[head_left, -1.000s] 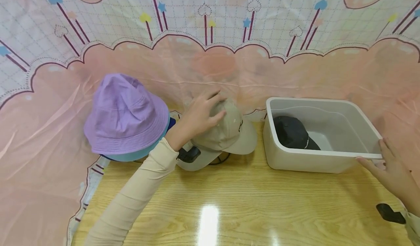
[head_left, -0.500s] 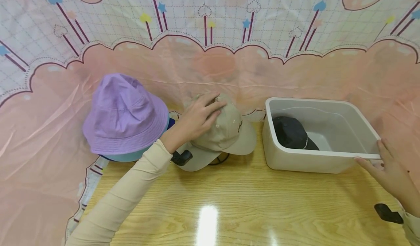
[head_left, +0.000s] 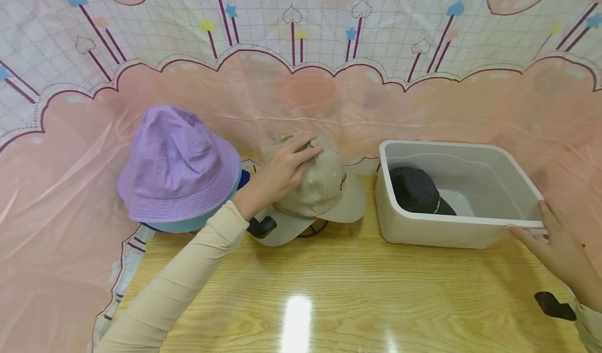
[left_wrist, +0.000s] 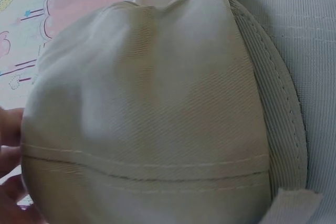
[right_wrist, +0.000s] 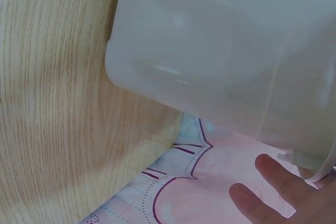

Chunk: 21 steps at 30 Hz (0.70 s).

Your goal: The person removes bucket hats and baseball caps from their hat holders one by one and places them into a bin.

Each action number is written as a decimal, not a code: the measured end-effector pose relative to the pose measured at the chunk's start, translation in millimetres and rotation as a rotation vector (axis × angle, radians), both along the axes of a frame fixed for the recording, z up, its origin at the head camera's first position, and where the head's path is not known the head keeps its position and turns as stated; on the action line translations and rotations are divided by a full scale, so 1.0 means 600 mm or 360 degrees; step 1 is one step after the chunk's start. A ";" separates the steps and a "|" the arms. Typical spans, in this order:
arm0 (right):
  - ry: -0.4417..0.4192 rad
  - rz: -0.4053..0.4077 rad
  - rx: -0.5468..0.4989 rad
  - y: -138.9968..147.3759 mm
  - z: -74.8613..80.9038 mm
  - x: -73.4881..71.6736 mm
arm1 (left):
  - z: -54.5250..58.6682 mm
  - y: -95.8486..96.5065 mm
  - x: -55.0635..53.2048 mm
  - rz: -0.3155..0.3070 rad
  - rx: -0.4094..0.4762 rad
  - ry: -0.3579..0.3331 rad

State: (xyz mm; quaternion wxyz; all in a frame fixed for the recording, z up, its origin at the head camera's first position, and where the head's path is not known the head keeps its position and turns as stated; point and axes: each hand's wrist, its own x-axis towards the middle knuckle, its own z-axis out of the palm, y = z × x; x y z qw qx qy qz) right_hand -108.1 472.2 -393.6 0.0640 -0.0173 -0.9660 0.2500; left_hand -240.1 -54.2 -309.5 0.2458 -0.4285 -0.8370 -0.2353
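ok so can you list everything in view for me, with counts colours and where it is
beige cap: one, beige, middle, overlapping another brim
second cap brim: one, beige, beneath that cap
wire stand: one visible, black, low under the caps
bucket hat: one, purple, left
lower brim: one, light blue, under the purple hat
navy edge: one, dark blue, beside that brim
bin: one, off-white, right
black cap: one, black, inside bin
table: one, wood-toned, beneath
cloth: one, pink and white, behind
sleeves: two, cream, forearms
wrist devices: two, black, wrists
left grip: one, beige cap's crown
right grip: one, bin's corner
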 end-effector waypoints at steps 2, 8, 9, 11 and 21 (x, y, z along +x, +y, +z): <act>-0.0004 0.0003 -0.0003 0.000 0.001 0.000 | 0.000 0.001 -0.002 -0.0007 0.0036 0.0006; 0.0045 0.0037 -0.0042 0.001 0.000 0.001 | 0.005 0.002 -0.008 -0.0004 0.0089 -0.0020; 0.0047 0.0037 -0.0044 0.002 0.000 0.002 | 0.006 0.002 -0.010 -0.0013 0.0097 -0.0026; 0.0048 0.0033 -0.0038 0.002 0.000 0.002 | 0.009 0.004 -0.012 -0.0038 0.0112 -0.0039; 0.0049 0.0043 -0.0003 0.003 -0.001 -0.002 | 0.017 0.001 -0.024 -0.0083 -0.0181 -0.0024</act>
